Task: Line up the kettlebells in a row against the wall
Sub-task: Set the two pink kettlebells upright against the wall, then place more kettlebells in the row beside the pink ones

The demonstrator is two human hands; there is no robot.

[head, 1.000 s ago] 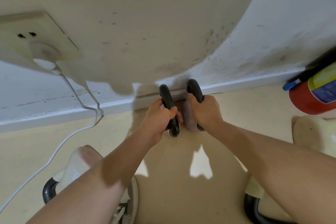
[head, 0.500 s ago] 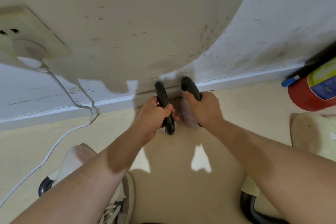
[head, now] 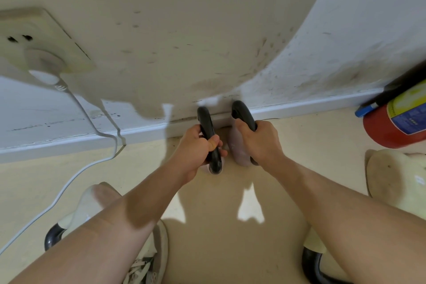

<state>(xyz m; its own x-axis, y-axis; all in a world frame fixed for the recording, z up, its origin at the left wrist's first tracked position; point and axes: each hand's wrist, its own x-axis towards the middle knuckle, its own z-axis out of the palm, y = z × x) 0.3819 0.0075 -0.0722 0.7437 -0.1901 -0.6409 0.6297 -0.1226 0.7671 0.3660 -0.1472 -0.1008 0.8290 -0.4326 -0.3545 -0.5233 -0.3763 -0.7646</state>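
Two kettlebells with black handles sit side by side on the floor close to the white baseboard [head: 299, 108] of the wall. My left hand [head: 196, 147] is closed around the black handle of the left kettlebell [head: 208, 131], whose pale body is mostly hidden under the hand. My right hand [head: 260, 143] grips the handle of the right kettlebell [head: 238, 147], whose pinkish-grey body shows between my hands. A cream kettlebell [head: 78, 212] with a black handle stands at lower left, partly behind my forearm. Another cream one [head: 313, 246] shows at lower right.
A red fire extinguisher [head: 396, 122] lies against the wall on the right. A cream rounded object [head: 396, 177] sits below it. A white cable [head: 76, 168] runs from a wall socket [head: 43, 48] down across the floor at left. My shoe [head: 149, 265] is at the bottom.
Both hands with their kettlebells have stayed close to the baseboard; the view shifted slightly. No grip has changed.
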